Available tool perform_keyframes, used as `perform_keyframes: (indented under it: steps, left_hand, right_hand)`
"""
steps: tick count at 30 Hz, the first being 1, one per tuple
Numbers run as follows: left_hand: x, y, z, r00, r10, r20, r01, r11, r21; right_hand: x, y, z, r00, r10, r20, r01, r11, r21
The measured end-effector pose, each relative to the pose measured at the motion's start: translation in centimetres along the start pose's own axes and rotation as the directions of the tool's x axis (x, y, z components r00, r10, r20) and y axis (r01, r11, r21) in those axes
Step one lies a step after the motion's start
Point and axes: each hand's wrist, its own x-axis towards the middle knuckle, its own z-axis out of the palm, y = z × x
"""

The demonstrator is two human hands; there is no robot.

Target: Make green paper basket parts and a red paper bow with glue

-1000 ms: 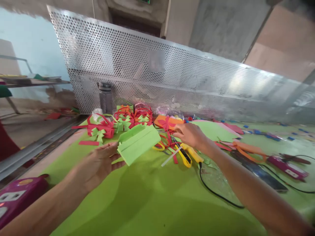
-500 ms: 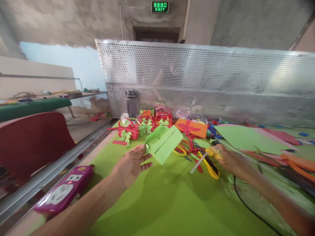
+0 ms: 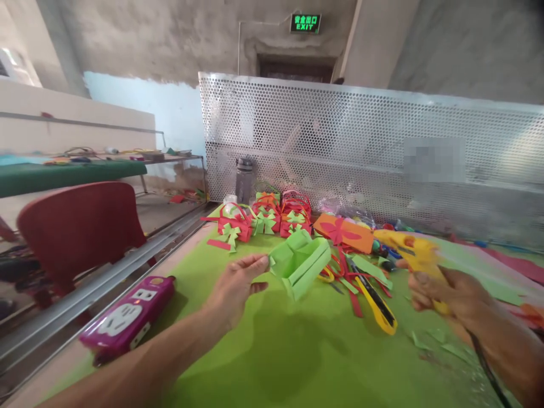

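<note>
Between thumb and fingers, my left hand (image 3: 238, 286) pinches the left edge of a folded light-green paper box (image 3: 300, 263), tilted above the green table cover. My right hand (image 3: 450, 294) is wrapped round the handle of a yellow glue gun (image 3: 410, 249), whose nozzle end points left toward an orange paper piece (image 3: 346, 232) with a red bow. A black cord hangs below that hand. Beyond the green box stand small red paper baskets (image 3: 236, 225) with green bows. A yellow-handled cutter (image 3: 374, 300) lies on the cover between my hands.
A purple power strip (image 3: 130, 317) lies at the table's left edge. A grey bottle (image 3: 243, 181) stands at the back before a perforated metal screen (image 3: 272, 119). A red chair (image 3: 85, 232) is at the left. Red and green paper strips lie near the cutter.
My right hand has lifted the glue gun from among the items at the right. The green box has turned, showing its hollow inside. The camera view has shifted left.
</note>
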Motion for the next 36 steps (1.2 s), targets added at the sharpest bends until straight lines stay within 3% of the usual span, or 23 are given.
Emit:
perform_keyframes:
  steps: [1, 3, 5, 7, 9, 14, 19, 24, 36]
  left_hand:
    - [0.1, -0.1, -0.1, 1.0, 0.01, 0.01, -0.01, 1.0, 0.02]
    - [0.2, -0.3, -0.3, 0.999, 0.015, 0.03, -0.016, 0.998, 0.055]
    - [0.2, -0.3, -0.3, 0.999, -0.002, 0.032, 0.0, 0.998, 0.07]
    - [0.2, -0.2, -0.4, 0.999, -0.027, 0.031, 0.025, 0.997, 0.069]
    - [0.2, -0.2, -0.4, 0.998, -0.047, 0.032, 0.045, 0.997, 0.059]
    - [0.4, -0.5, -0.5, 0.996, -0.081, 0.043, 0.079, 0.996, 0.044]
    - [0.2, -0.5, -0.4, 0.988, -0.137, 0.077, 0.137, 0.991, -0.001]
    - [-0.1, -0.2, 0.1, 0.977, -0.203, 0.067, 0.207, 0.977, -0.055]
    - [-0.5, -0.2, 0.6, 0.97, -0.221, 0.098, 0.225, 0.974, -0.032]
  right_hand:
    - [-0.6, -0.8, 0.9, 0.994, 0.074, 0.081, -0.083, 0.99, 0.114]
    - [-1.8, -2.4, 2.4, 0.969, 0.113, 0.222, -0.156, 0.97, 0.187]
    - [-2.7, -3.6, 3.5, 0.937, 0.125, 0.325, -0.191, 0.965, 0.179]
    - [-3.2, -4.2, 4.3, 0.863, 0.129, 0.488, -0.209, 0.972, 0.112]
    - [-3.4, -4.1, 5.0, 0.813, 0.124, 0.568, -0.178, 0.983, 0.04]
    - [-3.3, -3.1, 6.4, 0.769, 0.133, 0.625, -0.125, 0.991, -0.058]
    - [-3.9, -2.8, 6.9, 0.781, 0.22, 0.584, -0.153, 0.975, -0.163]
    - [-4.2, -2.8, 6.8, 0.715, 0.198, 0.671, -0.087, 0.977, -0.196]
    - [-4.3, -3.5, 7.3, 0.72, 0.133, 0.681, 0.009, 0.98, -0.201]
